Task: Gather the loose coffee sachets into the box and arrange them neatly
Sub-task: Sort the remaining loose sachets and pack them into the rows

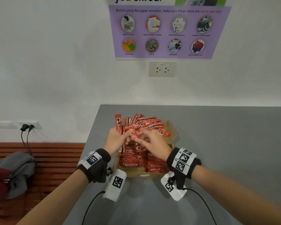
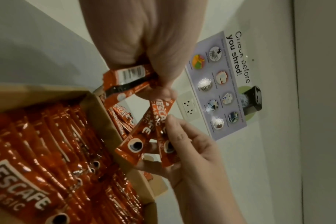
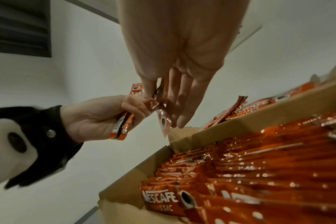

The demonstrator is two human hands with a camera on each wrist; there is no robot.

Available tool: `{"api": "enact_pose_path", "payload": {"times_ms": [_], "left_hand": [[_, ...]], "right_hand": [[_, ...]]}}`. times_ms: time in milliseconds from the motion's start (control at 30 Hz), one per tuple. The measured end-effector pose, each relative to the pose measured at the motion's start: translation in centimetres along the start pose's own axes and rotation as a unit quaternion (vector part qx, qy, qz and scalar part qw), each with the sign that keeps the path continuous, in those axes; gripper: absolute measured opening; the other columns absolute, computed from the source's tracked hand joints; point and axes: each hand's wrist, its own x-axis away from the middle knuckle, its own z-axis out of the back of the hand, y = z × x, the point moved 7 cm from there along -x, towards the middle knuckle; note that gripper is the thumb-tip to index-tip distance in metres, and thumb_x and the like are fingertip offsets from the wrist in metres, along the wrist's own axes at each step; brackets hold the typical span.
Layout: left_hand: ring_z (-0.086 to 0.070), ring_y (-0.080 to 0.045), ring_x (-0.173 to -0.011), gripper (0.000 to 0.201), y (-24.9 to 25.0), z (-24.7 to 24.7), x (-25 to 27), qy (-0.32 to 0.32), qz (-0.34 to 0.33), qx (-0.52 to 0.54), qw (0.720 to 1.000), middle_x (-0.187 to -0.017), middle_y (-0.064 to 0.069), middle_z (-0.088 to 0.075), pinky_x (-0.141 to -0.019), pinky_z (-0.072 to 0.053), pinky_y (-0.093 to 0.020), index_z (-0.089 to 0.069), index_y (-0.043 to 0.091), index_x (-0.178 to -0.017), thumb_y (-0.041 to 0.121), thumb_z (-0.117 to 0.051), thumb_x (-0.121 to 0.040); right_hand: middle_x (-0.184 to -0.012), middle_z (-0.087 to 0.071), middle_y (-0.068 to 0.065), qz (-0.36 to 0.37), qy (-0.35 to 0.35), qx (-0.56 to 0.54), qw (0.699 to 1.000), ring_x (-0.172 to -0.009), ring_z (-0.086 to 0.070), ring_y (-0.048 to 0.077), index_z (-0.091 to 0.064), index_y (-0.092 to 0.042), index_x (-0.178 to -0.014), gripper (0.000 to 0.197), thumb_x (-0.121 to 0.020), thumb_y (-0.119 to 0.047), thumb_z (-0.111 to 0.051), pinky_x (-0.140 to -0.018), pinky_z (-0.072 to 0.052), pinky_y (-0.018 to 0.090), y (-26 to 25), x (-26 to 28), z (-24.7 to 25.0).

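Note:
An open cardboard box (image 1: 137, 174) sits on the grey table (image 1: 217, 143), with red Nescafe sachets (image 1: 136, 161) lined up in rows inside it. More loose sachets (image 1: 146, 125) lie heaped on the flap behind the box. My left hand (image 1: 126, 135) grips a small upright bundle of sachets (image 1: 119, 127) above the box's far left corner. My right hand (image 1: 140, 139) pinches two sachets (image 2: 144, 136) between thumb and fingers, and their upper ends meet my left fingertips (image 2: 164, 92). In the right wrist view, a sachet (image 3: 163, 121) hangs from my right fingers (image 3: 182, 106) beside the left hand's bundle (image 3: 123, 124).
The table's left edge (image 1: 91, 143) runs close to the box, with a brown slatted bench (image 1: 55, 159) and clothing (image 1: 11, 172) below it. A poster (image 1: 167, 30) and wall socket (image 1: 162, 69) hang behind. Cables (image 1: 91, 207) trail from my wrists.

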Motion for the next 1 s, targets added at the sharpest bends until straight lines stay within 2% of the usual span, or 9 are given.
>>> {"api": "enact_pose_path", "payload": {"times_ms": [100,167,367,567,667,767,867,900,1000], "left_hand": [[-0.038,-0.003,-0.038,0.013,0.0,-0.2,-0.1,-0.008,0.005,0.028,1.000,-0.051,0.002,-0.047,-0.041,-0.033,-0.014,-0.059,0.005,-0.079,0.011,-0.059,-0.089],[-0.040,-0.001,-0.037,0.010,0.3,-0.2,0.1,0.002,0.002,0.030,1.000,-0.054,0.004,-0.052,-0.040,-0.033,-0.012,-0.062,0.002,-0.086,0.012,-0.060,-0.089],[-0.055,0.004,-0.045,0.025,2.4,-0.3,0.8,-0.040,-0.053,-0.034,0.997,-0.071,0.000,-0.060,-0.045,-0.039,-0.007,-0.057,0.010,-0.113,0.007,-0.059,-0.089],[-0.052,0.003,-0.040,0.012,2.0,-0.1,0.8,-0.049,-0.020,-0.048,0.997,-0.070,0.003,-0.061,-0.039,-0.036,-0.007,-0.057,0.010,-0.102,0.009,-0.057,-0.090],[-0.051,0.003,-0.038,0.007,1.7,0.1,0.7,-0.036,-0.010,-0.054,0.998,-0.056,0.011,-0.060,-0.042,-0.038,-0.005,-0.060,0.006,-0.094,0.008,-0.060,-0.088],[-0.052,-0.001,-0.040,0.018,1.7,0.0,0.9,-0.040,0.002,-0.080,0.996,-0.065,0.006,-0.058,-0.044,-0.039,-0.006,-0.064,0.000,-0.100,0.011,-0.063,-0.086],[-0.050,-0.028,-0.048,0.018,1.9,0.1,1.1,-0.033,0.005,-0.088,0.996,-0.065,0.004,-0.059,-0.044,-0.040,-0.007,-0.067,-0.002,-0.101,0.008,-0.061,-0.087],[-0.050,-0.041,-0.064,0.018,2.0,0.2,1.1,-0.029,0.006,-0.084,0.996,-0.069,0.000,-0.062,-0.045,-0.045,-0.012,-0.067,-0.002,-0.102,0.007,-0.060,-0.088],[-0.051,-0.045,-0.095,0.020,2.4,0.6,1.3,-0.010,0.007,-0.089,0.996,-0.093,-0.018,-0.066,-0.074,-0.050,-0.043,-0.066,0.001,-0.106,0.009,-0.058,-0.090]], "right_hand": [[-0.108,-0.066,0.008,-0.006,-0.012,-0.001,1.000,-0.094,-0.064,0.013,-0.054,-0.005,-0.121,0.033,-0.095,-0.025,-0.050,-0.084,-0.053,0.024,-0.1,-0.1,-0.2],[-0.093,-0.068,0.007,-0.009,-0.037,-0.005,0.999,-0.080,-0.067,0.016,-0.054,-0.003,-0.117,0.029,-0.097,-0.021,-0.045,-0.076,-0.057,0.030,-0.3,-0.1,-0.6],[-0.072,-0.051,-0.007,-0.008,0.004,0.025,1.000,-0.056,-0.049,0.001,-0.048,-0.006,-0.123,0.028,-0.101,-0.015,-0.034,-0.053,-0.043,0.012,-0.2,-0.4,0.5],[-0.070,-0.050,-0.010,0.001,-0.018,0.037,0.999,-0.054,-0.051,-0.008,-0.049,-0.004,-0.122,0.027,-0.101,-0.014,-0.034,-0.051,-0.040,0.010,-0.2,-0.4,0.5],[-0.084,-0.058,-0.009,0.025,-0.037,0.082,0.996,-0.067,-0.051,-0.009,-0.053,-0.004,-0.122,0.029,-0.100,-0.014,-0.037,-0.064,-0.042,0.007,-0.7,-0.3,0.5],[-0.116,-0.062,0.006,0.041,-0.043,0.110,0.992,-0.100,-0.056,0.010,-0.053,-0.006,-0.126,0.032,-0.099,-0.017,-0.039,-0.085,-0.037,0.008,-0.8,-0.2,0.4],[-0.126,-0.057,0.005,0.040,-0.047,0.131,0.989,-0.115,-0.051,0.014,-0.050,-0.009,-0.131,0.036,-0.098,-0.023,-0.043,-0.093,-0.031,0.013,-0.4,-0.2,0.1],[-0.125,-0.058,0.003,0.037,-0.042,0.124,0.991,-0.114,-0.052,0.013,-0.051,-0.010,-0.130,0.037,-0.097,-0.026,-0.045,-0.093,-0.033,0.015,-0.4,-0.2,0.3],[-0.111,-0.063,0.002,0.023,-0.046,0.104,0.993,-0.093,-0.057,0.008,-0.055,-0.009,-0.123,0.037,-0.096,-0.032,-0.047,-0.083,-0.041,0.018,-0.2,-0.2,0.8]]}}
